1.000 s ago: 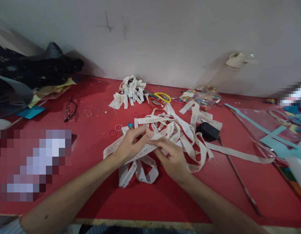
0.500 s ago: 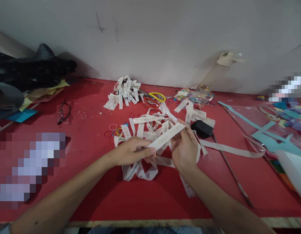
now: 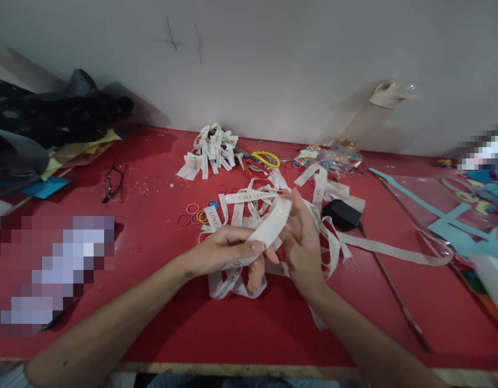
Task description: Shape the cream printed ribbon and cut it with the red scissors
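A printed white ribbon (image 3: 273, 223) stretches between my two hands above a loose tangle of the same ribbon. My left hand (image 3: 222, 250) pinches it between thumb and fingers, the thumb lying on top. At its upper end my right hand (image 3: 303, 245) has its fingers closed around the ribbon, which curves there; some fingertips are hidden behind it. Loose ribbon (image 3: 235, 283) with dark lettering lies on the table below my hands. Small coloured elastic bands (image 3: 198, 215) lie to the left of the tangle.
Behind the tangle are scissors with yellow and red handles (image 3: 266, 159) and a heap of short ribbon pieces (image 3: 214, 151). Eyeglasses (image 3: 112, 183) lie at left. A black block (image 3: 343, 214), a long thin rod (image 3: 394, 291) and blue strips (image 3: 454, 221) lie at right on the red table (image 3: 232, 339).
The held ribbon has gone from nearly flat to bent near my right hand. My right fingers have shifted along its end, and my left lower fingers have spread downward. The view has shifted slightly.
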`<state>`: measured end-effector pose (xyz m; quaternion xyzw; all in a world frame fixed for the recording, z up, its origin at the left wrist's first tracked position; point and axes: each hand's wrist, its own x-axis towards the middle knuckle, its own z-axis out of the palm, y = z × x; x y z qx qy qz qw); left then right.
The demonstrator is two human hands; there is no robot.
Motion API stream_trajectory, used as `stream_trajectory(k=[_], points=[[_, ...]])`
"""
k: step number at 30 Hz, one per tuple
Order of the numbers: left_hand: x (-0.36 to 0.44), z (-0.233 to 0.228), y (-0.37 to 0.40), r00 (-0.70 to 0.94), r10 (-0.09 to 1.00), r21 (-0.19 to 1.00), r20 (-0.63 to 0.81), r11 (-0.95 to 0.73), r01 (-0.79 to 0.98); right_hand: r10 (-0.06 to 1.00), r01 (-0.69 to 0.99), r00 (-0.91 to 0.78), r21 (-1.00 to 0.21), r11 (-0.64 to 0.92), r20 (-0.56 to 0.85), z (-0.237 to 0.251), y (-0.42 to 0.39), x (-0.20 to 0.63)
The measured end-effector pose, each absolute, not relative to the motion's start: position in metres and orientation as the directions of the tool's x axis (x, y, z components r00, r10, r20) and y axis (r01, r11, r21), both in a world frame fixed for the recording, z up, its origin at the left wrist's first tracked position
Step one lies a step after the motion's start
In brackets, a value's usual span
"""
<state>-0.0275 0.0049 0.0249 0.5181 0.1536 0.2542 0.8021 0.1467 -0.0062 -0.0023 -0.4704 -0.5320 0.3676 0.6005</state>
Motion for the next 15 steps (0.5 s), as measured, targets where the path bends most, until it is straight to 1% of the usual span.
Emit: stream_trajectory(k=[2, 4, 5, 7, 9, 11, 13, 15], points=[[-0.0259, 0.0226, 0.0052, 0.832, 0.552, 0.859, 0.056, 0.398, -0.322, 0.932, 0.205, 0.001, -0.913, 0.354, 0.362, -0.0019, -0.0093, 0.1489], [-0.0242, 0.0197, 0.0057, 0.843, 0.531, 0.834, 0.087, 0.424, -0.353, 0.894, 0.305, -0.158, -0.841, 0.448, 0.419, -0.0015, -0.0102, 0.1509], [-0.0235, 0.0185, 0.006, 0.852, 0.514, 0.827, 0.095, 0.437, -0.355, 0.869, 0.321, -0.235, -0.809, 0.493, 0.436, -0.0018, -0.0101, 0.1514], [-0.0225, 0.0172, 0.0062, 0.88, 0.466, 0.818, 0.091, 0.469, -0.333, 0.827, 0.27, -0.338, -0.795, 0.543, 0.449, -0.0038, -0.0099, 0.1509], [-0.0223, 0.0175, 0.0061, 0.904, 0.421, 0.822, 0.075, 0.487, -0.295, 0.813, 0.182, -0.362, -0.82, 0.542, 0.456, -0.0063, -0.0101, 0.1494], [-0.0223, 0.019, 0.0058, 0.916, 0.398, 0.855, 0.048, 0.458, -0.244, 0.836, 0.129, -0.35, -0.862, 0.49, 0.423, -0.0068, -0.0111, 0.1482], [-0.0223, 0.0208, 0.0056, 0.918, 0.397, 0.897, 0.021, 0.398, -0.192, 0.888, 0.131, -0.291, -0.904, 0.407, 0.357, -0.0042, -0.0129, 0.1479], [-0.0221, 0.0219, 0.0055, 0.918, 0.396, 0.922, -0.014, 0.36, -0.141, 0.934, 0.141, -0.15, -0.928, 0.344, 0.324, 0.0002, -0.0149, 0.1482]])
